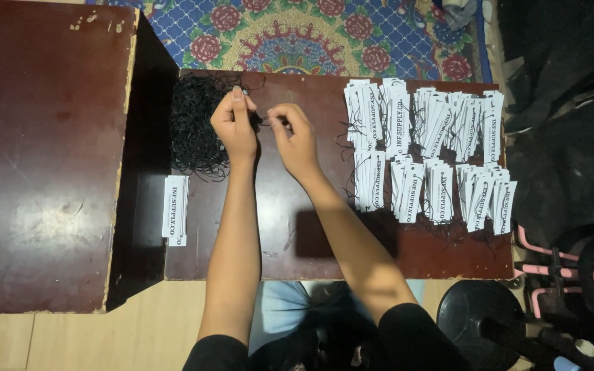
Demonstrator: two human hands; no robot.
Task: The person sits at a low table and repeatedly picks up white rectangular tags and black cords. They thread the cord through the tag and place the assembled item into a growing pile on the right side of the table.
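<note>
**Black string, easily tangled**

Black string [264, 121] is stretched between the two hands, just right of the string pile [197, 127] at the back of the low table [276, 233]. The left hand [234, 124] is closed, pinching one end beside the pile; the right hand [295, 137] pinches the other end between thumb and fingertips. The strand is thin and dark against the brown wood, so its exact run is hard to tell.

Being so close to the pile, the strand could likely snag loose loops and drag a clump out with it. A slipped pinch would probably drop it back among the rest.

Further right of the pile, rows of white tags [427, 154] lie with their strings trailing; a sweeping forearm could scatter them. Below the pile sits a small tag stack [175, 208] near the table's left edge, where a nudge might tip it off.
</note>
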